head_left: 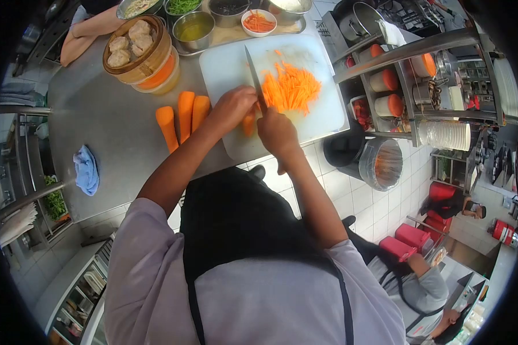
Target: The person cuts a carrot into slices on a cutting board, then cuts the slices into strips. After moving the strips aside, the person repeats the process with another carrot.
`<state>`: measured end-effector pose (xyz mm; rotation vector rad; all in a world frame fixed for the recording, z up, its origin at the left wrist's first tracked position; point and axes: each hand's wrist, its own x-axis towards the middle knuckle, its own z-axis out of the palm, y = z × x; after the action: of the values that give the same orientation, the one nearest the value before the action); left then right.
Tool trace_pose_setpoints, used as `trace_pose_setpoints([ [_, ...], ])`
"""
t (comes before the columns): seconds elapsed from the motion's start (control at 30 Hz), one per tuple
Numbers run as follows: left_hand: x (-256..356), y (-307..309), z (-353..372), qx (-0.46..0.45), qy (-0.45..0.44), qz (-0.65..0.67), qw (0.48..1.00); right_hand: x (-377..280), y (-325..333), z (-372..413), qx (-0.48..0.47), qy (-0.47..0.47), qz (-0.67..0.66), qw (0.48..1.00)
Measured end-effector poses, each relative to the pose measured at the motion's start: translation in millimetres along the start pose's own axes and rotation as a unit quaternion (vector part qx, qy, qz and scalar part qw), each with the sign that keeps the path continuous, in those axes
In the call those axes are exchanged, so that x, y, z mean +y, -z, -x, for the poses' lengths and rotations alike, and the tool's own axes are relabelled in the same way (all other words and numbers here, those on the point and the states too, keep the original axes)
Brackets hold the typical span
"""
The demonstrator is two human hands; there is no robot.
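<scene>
A long kitchen knife (pixel 252 70) is in my right hand (pixel 278 131), its fingers closed round the handle and its blade pointing to the far side of the cutting board (pixel 227 66). Close by the blade, my left hand (pixel 236 108) has its fingers curled down on a carrot (pixel 248 124), which shows partly below the hand. A loose pile of carrot strips (pixel 292 87) lies on the board to the right of the knife. Several whole peeled carrots (pixel 185 115) rest on the metal table left of the board, near my left forearm.
A bamboo steamer (pixel 114 70) with dumplings stands at the far left. Bowls line the back, including a small white bowl (pixel 259 33) of orange shreds. A blue cloth (pixel 86 171) lies on the table (pixel 118 138). Bins, shelves and a co-worker (pixel 411 287) are to the right.
</scene>
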<state>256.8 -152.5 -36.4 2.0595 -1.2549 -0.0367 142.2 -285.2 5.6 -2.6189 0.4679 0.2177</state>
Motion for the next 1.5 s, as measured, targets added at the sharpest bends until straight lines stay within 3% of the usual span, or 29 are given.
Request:
trace_pose_setpoints([
  [0.27, -1.5, 1.2, -1.5, 0.005, -0.005, 0.002, 1.000, 4.0, 0.8, -8.4, 0.009, 0.028, -0.004, 1.000],
  [0.47, 0.5, 5.4, 0.6, -0.015, 0.015, 0.015, 1.000, 0.0, -11.2, -1.8, 0.024, -0.008, -0.010, 1.000],
  [0.53, 10.0, 12.7, -2.8, -0.002, -0.003, 0.038, 0.999, 3.7, -24.4, -5.7, 0.019, 0.021, -0.011, 1.000],
  [0.57, -5.0, 0.9, 4.1, -0.025, 0.010, -0.009, 1.000, 8.9, -53.0, -14.6, 0.070, -0.002, -0.069, 0.995],
  [0.63, 10.2, 7.5, -1.3, -0.040, 0.024, -0.031, 0.998, 23.2, -72.5, -31.2, 0.111, 0.086, -0.178, 0.974],
  [0.67, 13.4, 4.4, -6.0, 0.009, -0.014, 0.019, 1.000, 31.4, -79.8, -43.9, 0.125, 0.143, -0.219, 0.957],
  [0.7, -1.7, -1.0, -6.3, -0.033, -0.018, 0.008, 0.999, 13.5, -41.6, -31.3, 0.071, 0.027, -0.210, 0.975],
  [0.73, 8.0, 0.5, -9.3, -0.010, -0.051, -0.007, 0.999, 20.6, -59.0, -40.5, 0.131, 0.019, -0.152, 0.980],
  [0.77, -0.2, 1.2, -7.7, -0.061, -0.009, -0.041, 0.997, 21.5, -43.5, -31.5, 0.105, 0.008, -0.141, 0.984],
  [0.8, -0.7, -2.1, -10.1, -0.028, -0.055, -0.030, 0.998, 19.2, -26.5, -17.0, 0.121, -0.004, -0.113, 0.986],
  [0.87, -16.3, -13.5, -5.5, -0.033, 0.000, 0.009, 0.999, 16.8, -12.6, 9.3, 0.142, -0.002, -0.104, 0.984],
  [0.93, -27.9, -21.9, -4.7, -0.002, -0.025, 0.007, 1.000, 25.1, -0.8, 33.5, 0.172, 0.015, -0.135, 0.976],
  [1.0, -26.8, -35.1, -3.9, 0.024, 0.093, 0.146, 0.985, 40.7, 9.6, 56.8, 0.195, 0.032, -0.143, 0.970],
  [1.07, -52.6, -41.0, -5.5, 0.009, 0.125, 0.164, 0.978, 50.0, 15.5, 73.4, 0.208, 0.053, -0.139, 0.967],
  [1.13, -31.3, -31.5, -2.8, 0.014, 0.230, 0.243, 0.942, 62.5, 10.2, 83.1, 0.236, 0.095, -0.118, 0.960],
  [1.17, -16.2, -34.2, -6.0, 0.015, 0.237, 0.251, 0.939, 66.3, 8.4, 86.0, 0.252, 0.115, -0.106, 0.955],
  [1.23, 27.8, -50.7, -19.4, -0.018, 0.171, 0.229, 0.958, 71.6, 1.1, 92.7, 0.258, 0.110, -0.063, 0.958],
  [1.3, 75.1, -76.8, -29.1, -0.062, 0.020, 0.171, 0.983, 74.6, 7.5, 102.3, 0.222, 0.092, -0.011, 0.971],
  [1.37, 110.2, -98.9, -29.8, -0.100, -0.120, 0.132, 0.979, 64.8, 29.0, 140.6, 0.235, 0.033, 0.038, 0.971],
  [1.5, 146.9, -118.7, -17.6, -0.146, -0.278, 0.084, 0.946, 97.4, 0.0, 75.1, 0.261, 0.089, -0.006, 0.961],
])
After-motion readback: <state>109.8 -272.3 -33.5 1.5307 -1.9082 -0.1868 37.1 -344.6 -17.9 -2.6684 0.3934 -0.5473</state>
